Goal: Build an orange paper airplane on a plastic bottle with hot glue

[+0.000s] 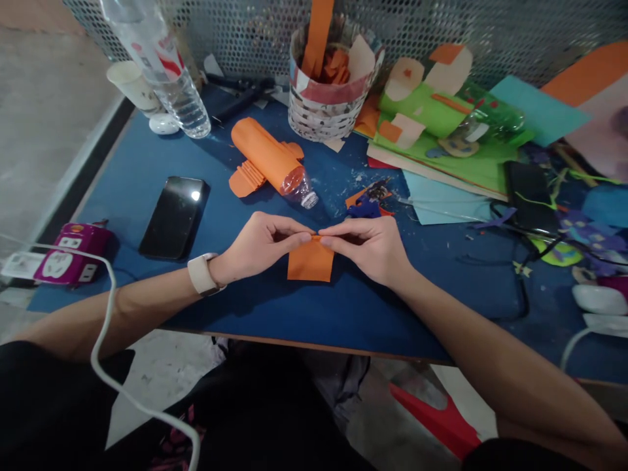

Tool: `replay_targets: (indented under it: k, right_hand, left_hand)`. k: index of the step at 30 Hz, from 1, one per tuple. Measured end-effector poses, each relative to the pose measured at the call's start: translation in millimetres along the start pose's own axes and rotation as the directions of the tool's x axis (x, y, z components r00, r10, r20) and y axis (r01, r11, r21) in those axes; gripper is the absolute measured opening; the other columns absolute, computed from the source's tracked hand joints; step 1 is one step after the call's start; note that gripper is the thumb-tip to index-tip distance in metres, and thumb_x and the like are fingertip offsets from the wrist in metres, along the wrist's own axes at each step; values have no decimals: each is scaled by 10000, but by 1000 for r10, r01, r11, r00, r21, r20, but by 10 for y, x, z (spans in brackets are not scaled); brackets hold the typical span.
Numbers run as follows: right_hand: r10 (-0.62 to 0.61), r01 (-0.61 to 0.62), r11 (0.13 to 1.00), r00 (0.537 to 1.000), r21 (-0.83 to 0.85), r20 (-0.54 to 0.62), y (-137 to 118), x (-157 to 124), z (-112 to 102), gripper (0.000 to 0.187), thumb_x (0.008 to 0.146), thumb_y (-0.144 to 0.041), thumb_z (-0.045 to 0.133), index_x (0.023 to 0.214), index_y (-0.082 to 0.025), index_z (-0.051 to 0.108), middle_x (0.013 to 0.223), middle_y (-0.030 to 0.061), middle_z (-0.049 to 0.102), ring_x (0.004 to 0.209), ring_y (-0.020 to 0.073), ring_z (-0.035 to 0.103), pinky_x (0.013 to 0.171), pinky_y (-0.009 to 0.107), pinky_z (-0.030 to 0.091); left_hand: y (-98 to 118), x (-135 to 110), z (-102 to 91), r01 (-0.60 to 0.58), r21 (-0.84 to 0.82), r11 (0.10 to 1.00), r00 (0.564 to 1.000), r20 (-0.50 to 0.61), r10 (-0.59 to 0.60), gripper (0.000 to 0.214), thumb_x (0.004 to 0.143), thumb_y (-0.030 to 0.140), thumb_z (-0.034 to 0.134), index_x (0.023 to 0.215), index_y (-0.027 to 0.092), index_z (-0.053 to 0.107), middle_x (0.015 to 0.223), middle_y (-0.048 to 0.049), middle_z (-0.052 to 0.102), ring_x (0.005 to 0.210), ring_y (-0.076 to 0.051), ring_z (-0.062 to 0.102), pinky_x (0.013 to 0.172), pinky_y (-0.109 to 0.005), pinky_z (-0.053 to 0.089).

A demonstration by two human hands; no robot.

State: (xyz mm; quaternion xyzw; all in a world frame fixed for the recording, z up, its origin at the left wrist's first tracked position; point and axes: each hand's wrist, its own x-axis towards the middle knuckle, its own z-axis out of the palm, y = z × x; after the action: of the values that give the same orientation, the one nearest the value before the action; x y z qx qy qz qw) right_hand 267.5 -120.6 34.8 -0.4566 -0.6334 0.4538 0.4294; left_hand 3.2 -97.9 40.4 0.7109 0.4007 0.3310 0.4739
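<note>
Blue table (235, 304) stands against perforated metal mesh (235, 39). At top centre of frame I log a woven basket (318, 111) with orange scraps (337, 65) and an upright orange strip (318, 33). Upper left: clear bottle (181, 98) and cup (132, 88); I cannot tell the cup's contents. Mid-frame, left hand (252, 248) and right hand (375, 248) pinch the upper edge of an orange sheet (310, 265), thumbs closed toward forefingers, fingertips nearly meeting.

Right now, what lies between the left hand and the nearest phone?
In the head view, only bare blue tabletop lies between the left hand and that phone.
</note>
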Motion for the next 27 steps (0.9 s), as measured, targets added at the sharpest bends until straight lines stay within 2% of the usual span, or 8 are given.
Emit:
replay_targets:
  k: [5, 9, 14, 20, 27]
  right_hand:
    - [-41, 40, 997, 999, 63, 15, 53, -14, 41, 290, 881, -552, 1126, 1003, -309, 1023, 996, 68, 954, 892, 289, 916, 834, 420, 771]
    - [-31, 30, 996, 999, 90, 14, 76, -25, 59, 267, 849, -518, 1150, 978, -324, 1019, 971, 59, 949, 880, 287, 915, 808, 415, 772]
    - [-43, 43, 994, 999, 102, -6, 93, -21, 50, 220, 835, -429, 1163, 978, -345, 1019, 981, 45, 953, 883, 275, 919, 819, 401, 771]
    - [-17, 18, 998, 1000, 55, -14, 70, -18, 39, 220, 857, -442, 1144, 990, -323, 1017, 966, 51, 948, 877, 284, 914, 826, 423, 776]
    - [33, -33, 999, 999, -13, 2, 41, -18, 17, 267, 880, -515, 1115, 990, -296, 1011, 952, 67, 942, 843, 283, 898, 796, 425, 762]
  left_hand:
    - [-24, 6, 16, -36, -35, 999, 999, 5, 36, 252, 1077, 457, 905, 1120, 236, 1017, 1022, -89, 959, 825, -181, 837, 692, -252, 617]
    - [-43, 19, 21, -28, -48, 998, 999, 16, 29, 200, 1054, 414, 923, 1106, 245, 1018, 1010, -82, 959, 828, -185, 853, 686, -251, 627]
    - [-30, 44, 13, -24, -87, 996, 999, 31, 27, 195, 1037, 424, 953, 1084, 244, 1012, 1036, -84, 964, 907, -216, 904, 762, -271, 696]
    - [-15, 43, 26, -12, -123, 992, 999, 41, 17, 172, 982, 357, 980, 1084, 220, 1001, 1046, -85, 965, 935, -220, 917, 823, -279, 732]
    - [-4, 27, 16, -36, 4, 999, 999, 37, 36, 170, 1056, 384, 915, 1064, 238, 1002, 973, -70, 953, 788, -181, 840, 671, -269, 613]
